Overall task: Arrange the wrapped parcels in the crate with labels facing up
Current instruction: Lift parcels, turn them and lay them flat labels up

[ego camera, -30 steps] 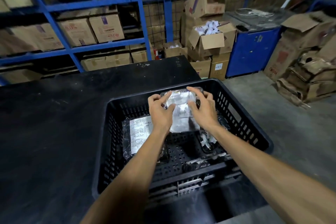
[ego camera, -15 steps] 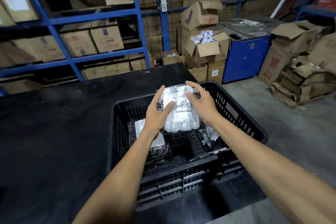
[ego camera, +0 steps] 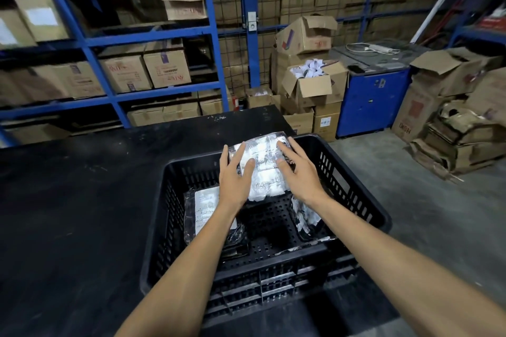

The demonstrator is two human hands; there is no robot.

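Parcels lie in a black crate (ego camera: 353, 189) that sits on the right end of a black table (ego camera: 68, 213). Leftmost, a wrapped parcel (ego camera: 204, 216) lies flat on the crate floor by the left wall, its white label facing up; the left forearm crosses over its right edge. The left hand (ego camera: 234, 178) reaches forward from the near side, palm down, fingers extended and spread, thumb angled inward, resting on the left part of a second parcel (ego camera: 264, 169). That parcel, clear-wrapped with white print on top, is tilted, its far end raised over the crate's far rim and its near end lower inside. The right hand (ego camera: 299, 172) is likewise open and flat, fingers pointing forward and pressed on the parcel's right side, neither hand curled round it. Beneath the right wrist a third parcel (ego camera: 304, 217) lies against the right wall, partly hidden; its label side cannot be told. The middle of the crate floor is bare. Behind the table stand blue racks (ego camera: 161, 35) with boxes (ego camera: 167, 68); to the right, an open box (ego camera: 315, 85), a blue cabinet (ego camera: 372, 101) and flattened cartons (ego camera: 454, 137) on the floor.
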